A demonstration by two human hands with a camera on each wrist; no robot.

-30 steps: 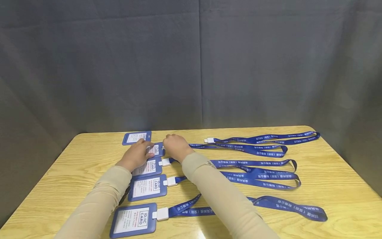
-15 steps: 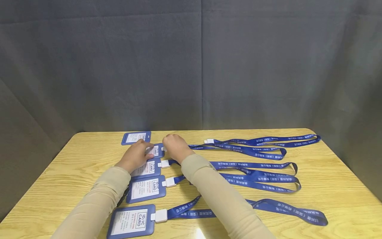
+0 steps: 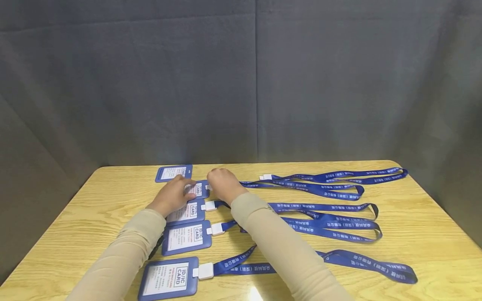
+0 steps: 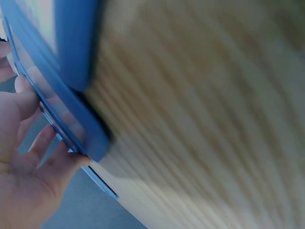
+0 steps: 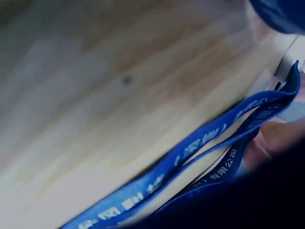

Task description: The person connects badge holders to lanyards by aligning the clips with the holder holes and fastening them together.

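My left hand [image 3: 170,196] holds a blue-framed ID badge holder [image 3: 203,190] by its sides, second from the far end of a column of such holders. In the left wrist view, its fingers [image 4: 40,143] lie along the holder's edge. At the slotted end of that holder, my right hand [image 3: 226,184] is curled, pinching the clip end of a blue lanyard [image 3: 324,190]. A small white tab [image 3: 208,187] peeks out between hand and holder; the rest of the clip is hidden by the fingers. The right wrist view shows several lanyard straps [image 5: 205,138] close below that hand.
Nearer me lie three badge holders joined to lanyards by white clips: one below the left hand [image 3: 188,212], a middle one [image 3: 187,238] and a front one [image 3: 169,279]. A separate holder [image 3: 174,173] and loose lanyard [image 3: 339,175] lie at the back. A grey curtain [image 3: 256,83] hangs behind the table.
The whole scene shifts slightly with the camera. Both hands stay at the same badge holder and clip, with almost no visible movement.
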